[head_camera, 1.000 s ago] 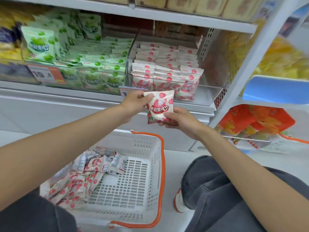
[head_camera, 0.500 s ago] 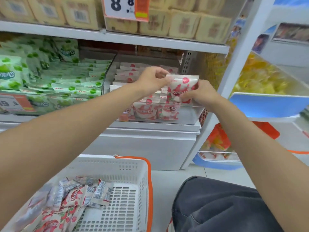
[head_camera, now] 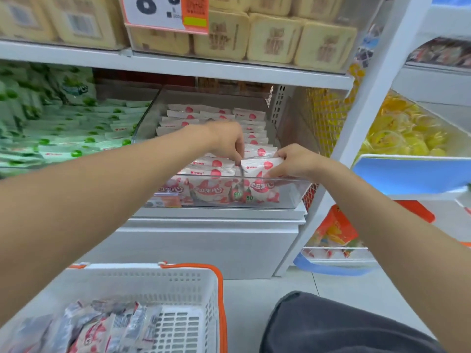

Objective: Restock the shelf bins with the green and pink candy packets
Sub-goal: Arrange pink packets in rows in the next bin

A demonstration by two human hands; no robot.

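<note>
Hands: left hand [head_camera: 226, 142] and right hand [head_camera: 293, 161] each pinched a top corner of one pink packet [head_camera: 257, 164] — upright, front-right in the clear bin [head_camera: 290, 193].

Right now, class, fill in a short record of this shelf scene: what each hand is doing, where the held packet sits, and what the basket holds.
Right hand: grips the pink packet by its right edge
Left hand: fingers at the packet's left edge; grip unclear
Packet position: standing at the front right of the clear bin
Bin to the left: green packets
Basket: holds more pink packets
</note>
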